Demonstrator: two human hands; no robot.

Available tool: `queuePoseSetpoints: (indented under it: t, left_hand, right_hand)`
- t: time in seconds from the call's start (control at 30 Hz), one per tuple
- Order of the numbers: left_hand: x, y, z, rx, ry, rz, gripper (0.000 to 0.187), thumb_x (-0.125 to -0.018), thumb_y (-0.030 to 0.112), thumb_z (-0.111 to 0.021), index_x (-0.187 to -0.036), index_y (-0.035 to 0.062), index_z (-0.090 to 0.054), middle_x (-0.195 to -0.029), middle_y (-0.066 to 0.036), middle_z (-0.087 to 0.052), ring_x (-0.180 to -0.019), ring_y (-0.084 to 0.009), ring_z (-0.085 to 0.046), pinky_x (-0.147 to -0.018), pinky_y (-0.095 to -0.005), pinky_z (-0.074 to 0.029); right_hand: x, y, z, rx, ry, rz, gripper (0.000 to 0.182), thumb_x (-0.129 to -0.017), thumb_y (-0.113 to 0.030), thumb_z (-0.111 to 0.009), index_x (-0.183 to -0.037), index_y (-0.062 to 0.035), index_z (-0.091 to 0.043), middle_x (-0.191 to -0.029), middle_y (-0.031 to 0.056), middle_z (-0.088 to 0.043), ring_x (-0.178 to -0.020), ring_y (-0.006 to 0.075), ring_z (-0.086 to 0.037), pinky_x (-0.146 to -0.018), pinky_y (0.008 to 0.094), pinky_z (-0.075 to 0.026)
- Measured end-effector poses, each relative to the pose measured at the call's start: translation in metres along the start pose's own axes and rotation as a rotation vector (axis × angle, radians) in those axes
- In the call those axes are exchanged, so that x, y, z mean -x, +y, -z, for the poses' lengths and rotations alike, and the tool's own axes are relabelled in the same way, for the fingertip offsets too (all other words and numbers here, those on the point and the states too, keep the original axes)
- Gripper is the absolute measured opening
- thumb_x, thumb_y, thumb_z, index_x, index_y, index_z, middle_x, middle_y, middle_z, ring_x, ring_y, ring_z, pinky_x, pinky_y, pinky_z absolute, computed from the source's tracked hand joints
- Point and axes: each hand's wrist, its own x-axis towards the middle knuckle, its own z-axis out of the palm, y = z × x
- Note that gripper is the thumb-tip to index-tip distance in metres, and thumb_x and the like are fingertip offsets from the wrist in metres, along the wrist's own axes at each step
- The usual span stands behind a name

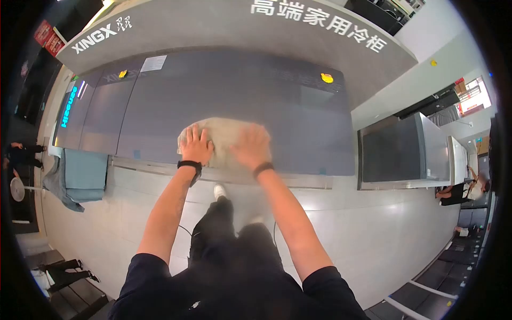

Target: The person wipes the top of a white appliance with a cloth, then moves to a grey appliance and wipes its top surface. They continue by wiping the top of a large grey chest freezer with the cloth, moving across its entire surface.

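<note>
A beige cloth (221,130) lies on the grey top of a long freezer (234,80), near its front edge. My left hand (197,146) rests flat on the left part of the cloth, fingers spread. On the right part of the same cloth is my right hand (252,148), blurred by motion, its fingers apart and pointing forward. Neither hand has its fingers wrapped round the cloth. A dark watch or band is on each wrist.
A blue-grey chair (85,176) with a garment stands at the left. Another grey freezer (392,152) is at the right. A lettered panel (213,26) rises behind the long freezer. People are visible at both sides. A thin cable lies by my legs.
</note>
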Motion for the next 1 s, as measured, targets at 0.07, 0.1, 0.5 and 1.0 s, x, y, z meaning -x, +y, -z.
queuePoseSetpoints:
  t: [0.07,0.1,0.5,1.0]
  left_hand:
    - [-0.028,-0.01,-0.013,-0.027,-0.013,0.002,0.065,-0.096,0.043,-0.046,-0.151,0.009,-0.037,-0.163,-0.024,-0.019,-0.15,-0.0478,-0.016,-0.114,-0.0627,-0.026]
    - [-0.041,-0.011,-0.012,-0.016,-0.029,0.015,0.066,-0.096,0.044,-0.045,-0.152,0.0089,-0.036,-0.163,-0.025,-0.018,-0.15,-0.0478,-0.015,-0.115,-0.0621,-0.026]
    - [-0.221,-0.028,0.014,-0.073,-0.147,-0.123,0.079,-0.097,0.057,-0.041,-0.162,0.02,-0.016,-0.169,-0.013,-0.004,-0.154,-0.0408,0.001,-0.12,-0.0584,-0.015]
    - [-0.369,-0.019,0.025,0.018,-0.148,-0.197,0.074,-0.099,0.054,-0.041,-0.16,0.0177,-0.021,-0.169,-0.011,-0.003,-0.154,-0.0379,0.003,-0.121,-0.0585,-0.009]
  right_hand:
    - [-0.029,-0.008,-0.005,0.024,0.029,-0.008,0.081,-0.097,-0.067,-0.038,-0.159,-0.0167,-0.026,-0.165,0.0173,-0.019,-0.151,0.0454,-0.015,-0.119,0.0614,-0.013]
    - [-0.045,-0.01,-0.004,0.012,0.028,-0.003,0.082,-0.096,-0.067,-0.038,-0.159,-0.0166,-0.026,-0.165,0.0174,-0.02,-0.151,0.0455,-0.015,-0.119,0.0615,-0.013]
    - [-0.21,0.012,0.02,-0.057,0.045,-0.087,0.089,-0.092,-0.065,-0.048,-0.159,-0.0114,-0.024,-0.165,0.0225,-0.017,-0.151,0.0487,-0.011,-0.119,0.0621,-0.012]
    - [-0.358,0.047,0.06,-0.142,-0.138,-0.178,0.098,-0.088,-0.07,-0.05,-0.163,-0.0216,-0.007,-0.169,0.0145,0.002,-0.154,0.0406,0.008,-0.12,0.06,-0.001]
